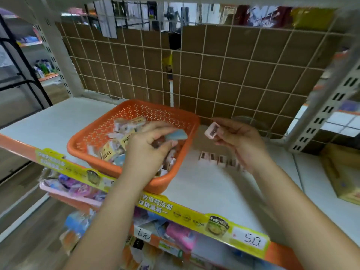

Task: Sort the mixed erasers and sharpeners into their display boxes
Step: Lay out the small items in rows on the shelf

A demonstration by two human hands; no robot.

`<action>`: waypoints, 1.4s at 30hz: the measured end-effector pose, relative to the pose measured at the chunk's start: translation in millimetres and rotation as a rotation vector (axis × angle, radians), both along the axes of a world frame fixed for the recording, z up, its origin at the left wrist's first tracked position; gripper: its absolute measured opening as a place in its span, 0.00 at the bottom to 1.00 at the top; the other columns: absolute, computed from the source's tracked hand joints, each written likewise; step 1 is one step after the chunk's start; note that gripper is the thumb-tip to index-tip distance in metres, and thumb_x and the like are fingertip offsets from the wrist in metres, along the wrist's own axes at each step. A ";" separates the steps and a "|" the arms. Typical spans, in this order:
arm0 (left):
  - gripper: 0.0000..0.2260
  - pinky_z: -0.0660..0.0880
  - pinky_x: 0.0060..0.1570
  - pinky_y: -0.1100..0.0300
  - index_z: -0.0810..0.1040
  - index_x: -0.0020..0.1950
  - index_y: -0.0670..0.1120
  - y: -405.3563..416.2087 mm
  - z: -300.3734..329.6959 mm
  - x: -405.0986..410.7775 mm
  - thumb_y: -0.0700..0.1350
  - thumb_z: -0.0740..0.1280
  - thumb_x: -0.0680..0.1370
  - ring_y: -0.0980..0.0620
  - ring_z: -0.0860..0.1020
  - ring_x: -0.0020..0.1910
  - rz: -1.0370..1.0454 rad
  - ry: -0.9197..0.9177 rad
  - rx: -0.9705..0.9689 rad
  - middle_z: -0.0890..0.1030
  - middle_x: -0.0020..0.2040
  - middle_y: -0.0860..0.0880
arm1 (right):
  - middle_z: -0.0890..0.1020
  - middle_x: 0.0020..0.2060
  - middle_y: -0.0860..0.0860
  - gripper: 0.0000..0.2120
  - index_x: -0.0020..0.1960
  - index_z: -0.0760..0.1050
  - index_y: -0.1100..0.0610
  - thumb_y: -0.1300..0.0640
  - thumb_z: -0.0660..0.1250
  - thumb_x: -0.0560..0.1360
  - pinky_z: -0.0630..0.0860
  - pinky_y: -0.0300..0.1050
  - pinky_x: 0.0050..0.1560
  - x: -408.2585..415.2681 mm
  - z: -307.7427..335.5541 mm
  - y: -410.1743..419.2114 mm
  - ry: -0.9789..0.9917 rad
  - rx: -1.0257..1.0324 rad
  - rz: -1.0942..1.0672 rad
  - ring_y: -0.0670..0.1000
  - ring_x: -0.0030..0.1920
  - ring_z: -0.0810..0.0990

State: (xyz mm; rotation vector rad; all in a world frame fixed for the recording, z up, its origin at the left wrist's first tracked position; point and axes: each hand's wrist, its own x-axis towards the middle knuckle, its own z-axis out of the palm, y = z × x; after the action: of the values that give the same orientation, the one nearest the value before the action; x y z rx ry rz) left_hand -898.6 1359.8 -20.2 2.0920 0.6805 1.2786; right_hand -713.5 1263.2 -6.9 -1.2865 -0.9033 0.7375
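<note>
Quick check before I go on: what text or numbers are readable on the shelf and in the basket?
"50": white price tag on the shelf edge strip.
"老母鸡汤面": yellow strip on the shelf edge.
"6元": handwritten tag on the lower shelf.
Packets in the orange basket: print too blurred to read.
The strip's small print: unreadable.

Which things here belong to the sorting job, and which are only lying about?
Job: orange perforated plastic basket, pale blue eraser in left hand, pink plastic sharpener in right hand, row of pink sharpeners.
Lying about: brown cardboard box, white price tag.
</note>
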 end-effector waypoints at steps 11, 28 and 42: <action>0.20 0.69 0.49 0.76 0.78 0.52 0.47 -69.0 -33.4 71.6 0.27 0.71 0.66 0.70 0.74 0.51 -0.197 -0.143 -0.137 0.77 0.51 0.58 | 0.83 0.38 0.51 0.08 0.47 0.79 0.59 0.69 0.67 0.71 0.79 0.38 0.38 67.6 -45.2 -76.3 -0.079 -0.338 -0.328 0.50 0.37 0.81; 0.25 0.73 0.52 0.68 0.79 0.54 0.61 -95.5 -54.1 90.1 0.35 0.70 0.65 0.60 0.79 0.51 -0.221 -0.257 -0.332 0.80 0.49 0.65 | 0.82 0.42 0.52 0.08 0.52 0.79 0.60 0.63 0.62 0.76 0.71 0.29 0.36 39.0 -32.5 -92.7 -0.211 -0.291 -0.310 0.44 0.38 0.78; 0.16 0.65 0.60 0.72 0.76 0.57 0.53 -156.8 -59.9 139.8 0.45 0.69 0.70 0.66 0.72 0.57 -0.433 0.074 0.002 0.76 0.55 0.61 | 0.78 0.41 0.53 0.08 0.45 0.72 0.55 0.67 0.60 0.76 0.78 0.43 0.41 45.7 -28.1 -177.9 0.384 0.034 -0.507 0.50 0.41 0.79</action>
State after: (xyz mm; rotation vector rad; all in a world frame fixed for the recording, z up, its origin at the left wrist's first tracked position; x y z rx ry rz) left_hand -758.9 1203.0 -80.1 2.1441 0.2330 0.9623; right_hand -667.8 1085.3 -35.0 -1.2194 -0.2586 0.5337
